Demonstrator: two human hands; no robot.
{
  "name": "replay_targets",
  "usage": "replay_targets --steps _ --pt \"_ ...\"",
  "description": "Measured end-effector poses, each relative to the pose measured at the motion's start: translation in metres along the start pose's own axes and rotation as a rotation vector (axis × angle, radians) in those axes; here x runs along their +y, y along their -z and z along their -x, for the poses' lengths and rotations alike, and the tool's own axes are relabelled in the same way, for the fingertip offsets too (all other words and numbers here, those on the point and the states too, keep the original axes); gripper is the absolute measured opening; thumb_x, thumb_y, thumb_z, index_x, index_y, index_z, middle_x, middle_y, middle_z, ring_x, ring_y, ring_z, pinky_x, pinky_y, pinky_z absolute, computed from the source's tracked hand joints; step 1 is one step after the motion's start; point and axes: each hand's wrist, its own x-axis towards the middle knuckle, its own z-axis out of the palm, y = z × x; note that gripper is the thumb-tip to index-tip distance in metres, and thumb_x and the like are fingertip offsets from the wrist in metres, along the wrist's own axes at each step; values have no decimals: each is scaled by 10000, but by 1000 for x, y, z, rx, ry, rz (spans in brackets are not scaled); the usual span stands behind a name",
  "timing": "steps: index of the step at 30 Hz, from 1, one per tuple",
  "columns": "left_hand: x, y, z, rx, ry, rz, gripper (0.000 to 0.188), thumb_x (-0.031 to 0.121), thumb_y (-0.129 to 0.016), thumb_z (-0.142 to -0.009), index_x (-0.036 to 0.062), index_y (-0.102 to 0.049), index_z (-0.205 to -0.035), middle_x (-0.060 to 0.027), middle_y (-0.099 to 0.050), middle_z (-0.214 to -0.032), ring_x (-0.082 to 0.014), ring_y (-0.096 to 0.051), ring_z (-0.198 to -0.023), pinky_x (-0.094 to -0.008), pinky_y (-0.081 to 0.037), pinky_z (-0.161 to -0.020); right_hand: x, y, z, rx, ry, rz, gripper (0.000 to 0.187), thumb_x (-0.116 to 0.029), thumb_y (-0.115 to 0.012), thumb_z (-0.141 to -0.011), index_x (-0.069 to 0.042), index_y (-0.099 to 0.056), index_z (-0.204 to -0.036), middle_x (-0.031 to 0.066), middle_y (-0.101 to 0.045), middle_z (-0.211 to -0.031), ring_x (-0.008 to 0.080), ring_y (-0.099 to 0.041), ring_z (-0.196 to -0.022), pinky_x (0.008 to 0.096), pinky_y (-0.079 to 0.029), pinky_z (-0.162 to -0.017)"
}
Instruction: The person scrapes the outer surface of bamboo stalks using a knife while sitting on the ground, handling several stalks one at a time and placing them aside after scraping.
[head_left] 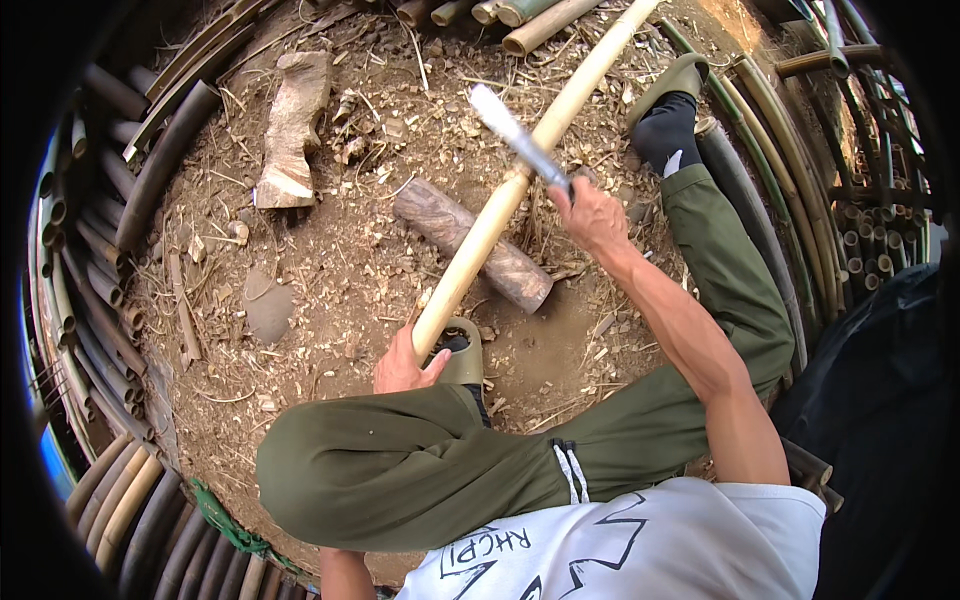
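A pale, peeled bamboo pole (481,232) runs slantwise from my left knee to the far right. My left hand (404,366) is closed around its near end, beside my left shoe. In my right hand (595,217) I grip the dark handle of a machete (510,130). Its broad metal blade lies across the pole in this view, near a node, and is slightly blurred; whether it touches the pole I cannot tell. Under the pole a short brown log (512,270) lies crosswise on the ground.
Wood chips litter the dirt floor (340,260). A notched wood block (294,130) and a flat stone (268,305) are at left. Bamboo poles are stacked along the left (110,330), far (540,25) and right (790,190) sides. My outstretched right leg (720,250) borders the right.
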Motion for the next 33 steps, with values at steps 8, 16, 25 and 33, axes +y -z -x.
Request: replay_targets --steps 8,16,25,33 --pt "9 9 -7 -195 142 146 528 465 -747 -841 30 -604 -1106 -256 -699 -845 -450 -682 -846 -533 -513 -725 -1 2 9 -22 151 173 519 -601 -491 -975 -98 -545 -858 80 -625 -682 199 -580 -539 389 -515 -511" --pt "-10 9 -22 -374 143 491 564 420 -746 -843 -21 -625 -1174 -180 -691 -832 -262 -664 -685 -410 -521 -654 -2 6 5 -46 148 162 543 -623 -476 -971 -93 -557 -889 126 -676 -804 260 -667 -670 421 -546 -580" --pt "-27 18 -34 -677 344 678 491 396 -781 -837 -13 -613 -1050 -72 -644 -741 -183 -640 -633 -342 -507 -573 -13 15 8 -204 326 273 506 -549 -421 -1025 -77 -551 -900 118 -670 -734 229 -655 -647 369 -552 -559" --pt "22 6 6 -85 141 -76 505 358 -767 -835 39 -546 -1159 -248 -668 -1014 -454 -661 -938 -528 -506 -800 -4 12 8 -175 134 158 564 -626 -408 -995 -89 -534 -878 84 -621 -720 194 -557 -548 321 -485 -486"
